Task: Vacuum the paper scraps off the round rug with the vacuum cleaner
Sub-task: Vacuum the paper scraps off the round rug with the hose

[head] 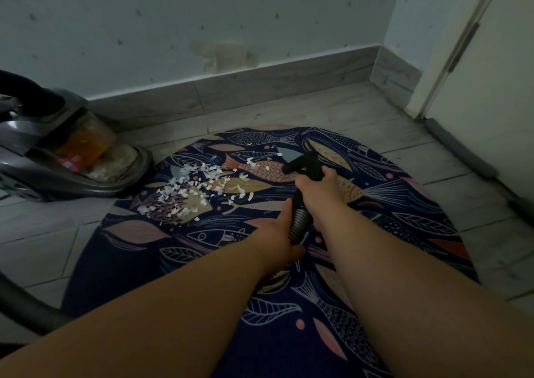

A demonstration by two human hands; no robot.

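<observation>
- A pale wall with small dark flecks [144, 16] stands at the back.
- A beige taped patch [224, 56] sits low on it, just above the skirting.
- A grey wood-look tile skirting [260, 85] runs along the wall's foot and turns the corner.
- Grey wood-look floor tiles [361, 108] lie below.
- A white door [491, 103] stands at the right.
- A grey padded draught strip [462, 149] lies along its bottom edge.

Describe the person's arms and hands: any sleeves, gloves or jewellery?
The left forearm and right forearm are bare to the frame edge; no sleeves show. The left hand and right hand wear no gloves; no watch, bracelet or ring is visible. Dim light may hide small details.
</observation>
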